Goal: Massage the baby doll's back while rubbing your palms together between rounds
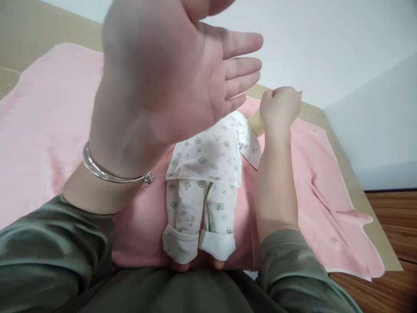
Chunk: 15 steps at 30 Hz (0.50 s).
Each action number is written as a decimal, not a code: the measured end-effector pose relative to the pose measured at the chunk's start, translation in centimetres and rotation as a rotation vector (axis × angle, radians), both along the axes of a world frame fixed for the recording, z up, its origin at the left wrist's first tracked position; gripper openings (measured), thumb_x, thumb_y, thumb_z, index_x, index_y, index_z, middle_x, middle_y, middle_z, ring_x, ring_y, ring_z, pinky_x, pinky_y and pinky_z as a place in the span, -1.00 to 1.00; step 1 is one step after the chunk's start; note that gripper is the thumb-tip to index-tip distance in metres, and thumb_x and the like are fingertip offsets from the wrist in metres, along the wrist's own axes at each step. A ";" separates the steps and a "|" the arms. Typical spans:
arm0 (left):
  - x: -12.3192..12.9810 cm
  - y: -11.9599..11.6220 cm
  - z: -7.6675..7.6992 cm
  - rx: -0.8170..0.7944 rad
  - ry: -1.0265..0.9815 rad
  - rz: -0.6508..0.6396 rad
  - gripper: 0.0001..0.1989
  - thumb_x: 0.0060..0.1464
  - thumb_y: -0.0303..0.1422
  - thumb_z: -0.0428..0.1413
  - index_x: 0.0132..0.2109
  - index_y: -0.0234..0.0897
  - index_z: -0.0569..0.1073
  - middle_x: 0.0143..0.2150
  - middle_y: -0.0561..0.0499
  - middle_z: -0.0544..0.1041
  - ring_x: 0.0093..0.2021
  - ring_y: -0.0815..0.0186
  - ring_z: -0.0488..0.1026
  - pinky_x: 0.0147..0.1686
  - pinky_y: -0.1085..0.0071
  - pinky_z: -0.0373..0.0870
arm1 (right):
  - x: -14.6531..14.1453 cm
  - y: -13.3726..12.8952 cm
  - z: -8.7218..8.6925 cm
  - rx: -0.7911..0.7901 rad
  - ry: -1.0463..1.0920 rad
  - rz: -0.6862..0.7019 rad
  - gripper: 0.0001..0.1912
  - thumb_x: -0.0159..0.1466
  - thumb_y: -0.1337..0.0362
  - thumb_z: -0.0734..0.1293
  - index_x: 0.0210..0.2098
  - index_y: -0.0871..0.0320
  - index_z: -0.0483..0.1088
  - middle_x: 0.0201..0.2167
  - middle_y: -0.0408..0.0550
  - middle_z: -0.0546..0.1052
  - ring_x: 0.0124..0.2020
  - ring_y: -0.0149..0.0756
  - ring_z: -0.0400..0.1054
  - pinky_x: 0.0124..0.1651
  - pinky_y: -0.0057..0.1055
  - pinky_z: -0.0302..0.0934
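Note:
A small doll-like figure in a white pyjama top (208, 152) and matching trousers (185, 208), printed with little green animals, lies on a pink blanket (140, 234). Its cuffs are rolled up, and the feet (180, 266) poke out toward me. My left hand (182, 74) hovers close to the camera, palm showing and fingers stretched out, holding nothing; it hides the figure's head. Beyond the figure's sleeve (252, 148), my right hand (280, 108) is closed in a fist. Whatever it may hold is hidden. A yellowish thing (256, 123) shows partly beside that wrist.
The blanket is spread over a light wooden table (361, 208), its right corner hanging past the near edge. A white wall (325, 52) rises behind. Dark brown wood flooring (394, 217) shows at the right. A silver bracelet (110, 174) circles my left wrist.

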<state>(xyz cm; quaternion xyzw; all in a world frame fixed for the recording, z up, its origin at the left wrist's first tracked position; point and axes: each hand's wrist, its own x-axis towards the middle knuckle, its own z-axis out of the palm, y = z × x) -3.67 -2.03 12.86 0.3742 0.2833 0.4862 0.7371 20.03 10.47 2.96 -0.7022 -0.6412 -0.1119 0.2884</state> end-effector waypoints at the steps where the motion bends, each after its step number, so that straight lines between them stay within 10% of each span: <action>1: -0.1 0.2 -0.3 0.015 -0.014 0.005 -0.21 0.18 -0.44 -0.59 -0.30 -0.51 0.58 -0.21 0.05 0.48 0.37 0.15 0.37 -0.14 0.21 0.42 | -0.2 -0.2 0.1 -0.012 0.015 -0.018 -0.49 0.41 0.24 0.02 -0.15 0.18 0.60 -0.10 0.34 0.68 0.07 -0.11 0.53 0.52 -0.02 -0.02; 9: 0.2 0.8 -1.5 0.014 -0.080 0.098 -0.34 0.57 -0.18 -0.28 -0.18 -0.53 0.59 -0.26 0.05 0.55 0.33 0.12 0.49 0.11 0.31 0.51 | -0.2 -1.2 0.6 0.004 -0.043 0.029 -0.50 0.33 0.32 0.12 -0.09 0.33 0.67 -0.11 0.44 0.69 -0.01 0.14 0.60 0.17 0.04 0.35; 15: 2.1 1.2 -2.4 -0.026 0.073 0.177 -0.38 0.54 -0.24 -0.23 -0.38 -0.33 0.57 -0.13 0.06 0.69 0.36 0.18 0.50 0.24 0.30 0.53 | -0.4 -3.7 2.7 -0.094 0.119 0.129 -0.48 0.35 0.33 0.20 0.22 0.27 0.52 0.49 0.37 0.28 0.63 0.25 -0.08 0.52 0.50 -0.23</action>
